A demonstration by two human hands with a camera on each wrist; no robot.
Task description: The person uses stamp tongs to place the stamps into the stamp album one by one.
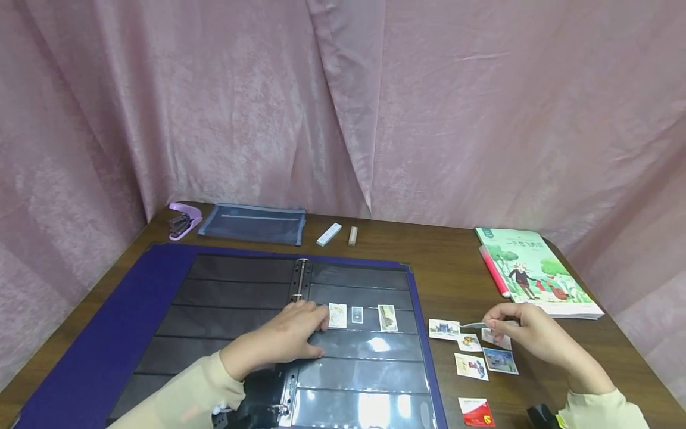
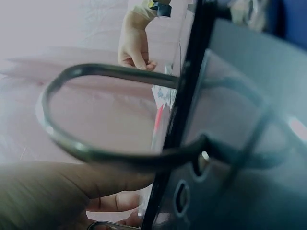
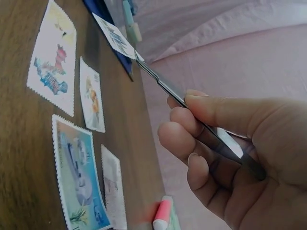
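My right hand pinches metal tweezers between thumb and fingers. In the right wrist view the tweezer tips meet the corner of a white-edged stamp, which appears raised at an angle. Several other stamps lie on the table below the tweezers, among them a blue one and one with an orange picture. My left hand rests on the stamp album, fingers loosely bent around nothing. Its fingertips are beside a pale stamp; a small blue stamp and a tall stamp share that row.
A metal ring stands up from the album's spine beside my left hand. A red card lies near the front. Behind are a purple stapler, a mesh pouch, a white box, a red marker and a green book.
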